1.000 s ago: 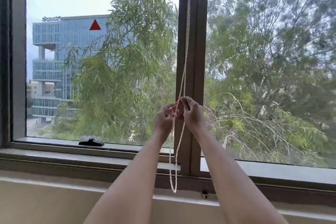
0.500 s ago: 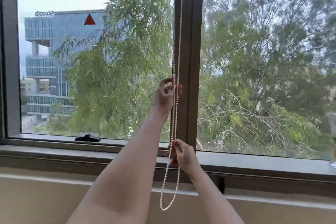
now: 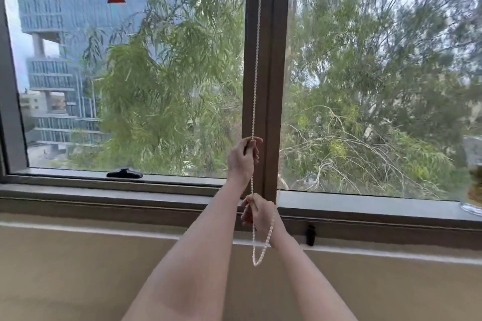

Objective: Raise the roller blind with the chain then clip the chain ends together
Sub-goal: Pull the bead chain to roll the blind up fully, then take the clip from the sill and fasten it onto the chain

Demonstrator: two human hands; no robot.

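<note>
White bead chain [image 3: 257,60] hangs down the front of the brown centre post [image 3: 271,73] of the window, running up out of the top of view. Strands look twisted together above the hands.

Left hand [image 3: 241,160] higher, in front of the post's left edge. Fingers [image 3: 257,141] curled closed around the chain, thumb side up; chain enters at the top of the fist and leaves below it.

Right hand [image 3: 260,212] lower, at sill level, just under the left wrist. Fingers pinched closed on the chain where it arrives from above. Below this hand the chain drops in a short loop, its bottom hanging free in front of the beige wall [image 3: 78,268]; one side of the loop drapes over the back of the hand.

Around: black window handle [image 3: 124,173] on the lower frame, well left of the hands. Small black catch [image 3: 310,234] under the sill [image 3: 365,207], just right of the right forearm. Glass object at the far right edge on the sill, blurred. Trees and an office block outside.

Room: open wall below the loop; both forearms come up from the bottom edge, left one crossing toward the post.
</note>
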